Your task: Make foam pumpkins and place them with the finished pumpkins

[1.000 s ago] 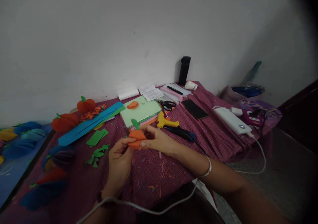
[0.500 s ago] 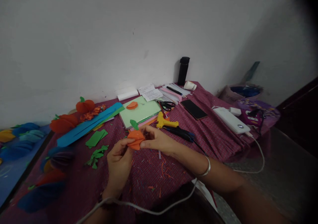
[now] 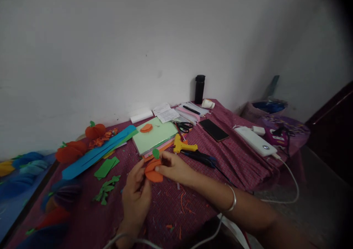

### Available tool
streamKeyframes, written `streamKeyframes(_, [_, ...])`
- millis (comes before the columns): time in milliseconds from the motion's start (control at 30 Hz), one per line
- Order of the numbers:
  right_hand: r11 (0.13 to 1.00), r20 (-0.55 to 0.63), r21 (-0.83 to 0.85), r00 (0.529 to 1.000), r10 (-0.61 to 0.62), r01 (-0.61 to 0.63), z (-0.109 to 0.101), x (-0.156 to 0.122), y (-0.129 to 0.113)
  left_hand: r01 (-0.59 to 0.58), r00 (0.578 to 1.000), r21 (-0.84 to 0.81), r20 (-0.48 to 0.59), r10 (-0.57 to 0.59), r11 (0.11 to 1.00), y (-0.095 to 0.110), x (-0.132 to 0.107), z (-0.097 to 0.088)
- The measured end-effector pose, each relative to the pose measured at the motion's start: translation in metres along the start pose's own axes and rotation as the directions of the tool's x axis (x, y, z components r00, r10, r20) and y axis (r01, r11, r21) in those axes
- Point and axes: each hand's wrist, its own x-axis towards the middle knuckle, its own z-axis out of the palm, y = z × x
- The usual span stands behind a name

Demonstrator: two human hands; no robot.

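Both my hands hold a small orange paper pumpkin (image 3: 153, 170) with a green leaf on top, just above the maroon checked cloth. My left hand (image 3: 136, 197) pinches it from below and the left, fingers closed on its folded sheets. From the right, my right hand (image 3: 176, 170), with a bangle on its wrist, grips the same piece. Just beyond the hands lie a yellow glue gun (image 3: 184, 146) and a stack of coloured sheets (image 3: 154, 135) with orange cut-outs on top.
Finished orange paper pumpkins (image 3: 82, 142), blue paper strips (image 3: 96, 151) and green scraps (image 3: 106, 179) lie at the left. Scissors (image 3: 185, 125), a phone (image 3: 214, 130), a power bank (image 3: 255, 141) with its cable, a black bottle (image 3: 199, 89) and papers sit toward the wall.
The camera has tilted up a little. My hands have drawn closer together, and the pumpkin now sits turned in them, its sheets fanned open more.
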Motion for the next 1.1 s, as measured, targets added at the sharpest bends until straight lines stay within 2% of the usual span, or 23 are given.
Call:
streamKeyframes(133, [0.986, -0.091, -0.165, 0.995, -0.047, 0.032, 0.001, 0.0, 0.002, -0.034, 0.997, 0.0, 0.068, 0.034, 0.999, 0.003, 0.001, -0.001])
streamKeyframes(200, [0.973, -0.103, -0.225, 0.991, -0.082, 0.057, 0.001, 0.0, 0.003, -0.1, 0.993, 0.038, 0.07, 0.097, 0.994, 0.004, 0.003, -0.002])
streamKeyframes(333, [0.955, -0.083, -0.281, 0.988, -0.128, 0.1, 0.001, -0.001, 0.002, -0.236, 0.964, 0.118, 0.154, 0.217, 0.964, 0.005, 0.007, -0.004])
streamKeyframes(433, [0.938, -0.066, -0.306, 0.98, -0.189, 0.16, -0.003, 0.001, -0.004, -0.164, 0.98, 0.128, 0.131, 0.147, 0.978, 0.002, 0.008, -0.006])
streamKeyframes(500, [0.895, -0.055, -0.398, 0.968, -0.245, 0.204, -0.015, 0.003, -0.012, -0.08, 0.993, 0.124, 0.093, 0.069, 0.989, -0.001, 0.008, -0.008])
streamKeyframes(567, [0.783, -0.038, -0.589, 0.961, -0.275, 0.201, -0.034, 0.006, -0.02, -0.01, 0.999, 0.097, 0.046, 0.006, 0.995, -0.002, 0.01, -0.009])
streamKeyframes(667, [0.454, 0.002, -0.883, 0.97, -0.243, 0.116, -0.071, 0.009, -0.024, 0.078, 0.996, -0.002, -0.043, -0.078, 0.997, 0.0, 0.016, -0.01])
streamKeyframes(733, [0.263, 0.018, -0.963, 0.991, -0.129, 0.052, -0.09, 0.009, -0.02, 0.133, 0.986, -0.082, -0.091, -0.14, 0.988, 0.003, 0.019, -0.01])
streamKeyframes(833, [0.07, -0.023, -0.997, 0.999, 0.035, -0.025, -0.102, 0.009, -0.006, 0.164, 0.973, -0.173, -0.132, -0.188, 0.971, 0.008, 0.024, -0.01])
streamKeyframes(900, [0.001, -0.049, -0.999, 0.996, 0.072, -0.05, -0.1, 0.01, 0.003, 0.164, 0.973, -0.219, -0.125, -0.194, 0.962, 0.01, 0.026, -0.011])
streamKeyframes(967, [-0.033, -0.062, -0.998, 0.995, 0.074, -0.059, -0.097, 0.013, 0.01, 0.168, 0.974, -0.262, -0.102, -0.2, 0.95, 0.009, 0.026, -0.012])
streamKeyframes(1100, [-0.037, -0.049, -0.998, 0.997, 0.059, -0.047, -0.097, 0.022, 0.012, 0.153, 0.98, -0.339, -0.067, -0.186, 0.928, 0.004, 0.025, -0.014])
